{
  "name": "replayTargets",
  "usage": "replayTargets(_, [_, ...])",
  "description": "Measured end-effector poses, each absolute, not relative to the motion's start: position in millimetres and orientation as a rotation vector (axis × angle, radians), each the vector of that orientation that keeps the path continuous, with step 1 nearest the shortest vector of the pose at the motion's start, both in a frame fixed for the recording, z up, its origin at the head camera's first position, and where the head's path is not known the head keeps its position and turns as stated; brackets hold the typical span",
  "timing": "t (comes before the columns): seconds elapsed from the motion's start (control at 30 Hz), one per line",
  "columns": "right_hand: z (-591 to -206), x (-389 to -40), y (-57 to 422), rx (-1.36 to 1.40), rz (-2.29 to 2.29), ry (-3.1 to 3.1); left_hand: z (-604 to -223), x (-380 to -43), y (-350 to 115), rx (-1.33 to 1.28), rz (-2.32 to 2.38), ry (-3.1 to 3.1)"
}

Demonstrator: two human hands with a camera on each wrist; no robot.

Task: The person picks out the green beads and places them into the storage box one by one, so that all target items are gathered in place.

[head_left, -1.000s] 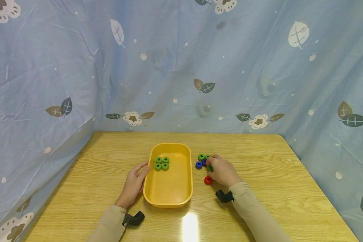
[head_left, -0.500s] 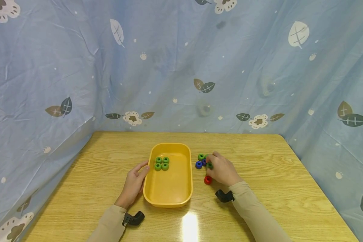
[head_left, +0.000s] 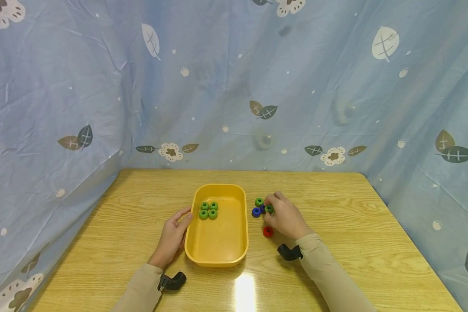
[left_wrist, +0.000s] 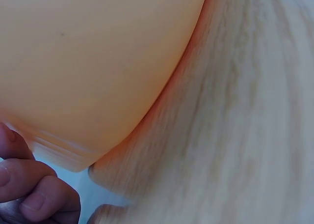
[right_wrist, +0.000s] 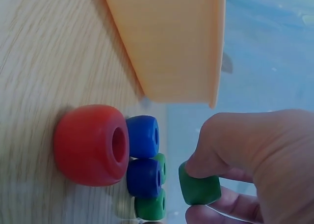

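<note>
A green bead point(right_wrist: 200, 188) with a hole through it is pinched between the thumb and fingers of my right hand point(head_left: 288, 219), raised over the loose beads right of the tray. Below it lie a blue bead point(right_wrist: 142, 136), a dark blue bead point(right_wrist: 143, 178) and green beads point(right_wrist: 151, 206). A red bead point(head_left: 268, 232) sits nearer the front. My left hand point(head_left: 171, 238) holds the left side of the yellow tray point(head_left: 217, 262), thumb at the rim and fingers along the outer wall. Several green beads point(head_left: 208, 210) stand in two rows in the tray's back left part.
The wooden table point(head_left: 335, 216) bears the tray and the beads. A blue patterned curtain point(head_left: 226, 86) hangs behind the table and along both sides. Black wrist cameras point(head_left: 290, 252) sit on both sleeves.
My right hand, pinching the green bead, has risen slightly and shifted away from the front edge. The left hand and the tray have stayed put.
</note>
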State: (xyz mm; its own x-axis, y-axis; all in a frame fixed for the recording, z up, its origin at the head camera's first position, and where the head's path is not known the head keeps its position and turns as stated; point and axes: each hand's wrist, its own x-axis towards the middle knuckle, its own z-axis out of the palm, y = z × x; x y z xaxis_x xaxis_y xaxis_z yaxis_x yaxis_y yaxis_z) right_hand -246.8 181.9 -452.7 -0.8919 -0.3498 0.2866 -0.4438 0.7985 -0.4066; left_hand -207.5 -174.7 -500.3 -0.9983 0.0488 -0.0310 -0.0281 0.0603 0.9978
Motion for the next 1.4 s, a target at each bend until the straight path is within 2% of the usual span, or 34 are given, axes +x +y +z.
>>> replayTargets(0.8, [-442.5, -240.8, 177.9, 0.661, 0.770, -2.743, -500.1, -207.4, -172.7, 0.017, 2.114, 2.248])
replayTargets(1.4, [-421.3, -223.7, 160.5, 0.862, 0.878, -2.580, -501.2, -207.5, -172.9, 0.000, 2.103, 2.258])
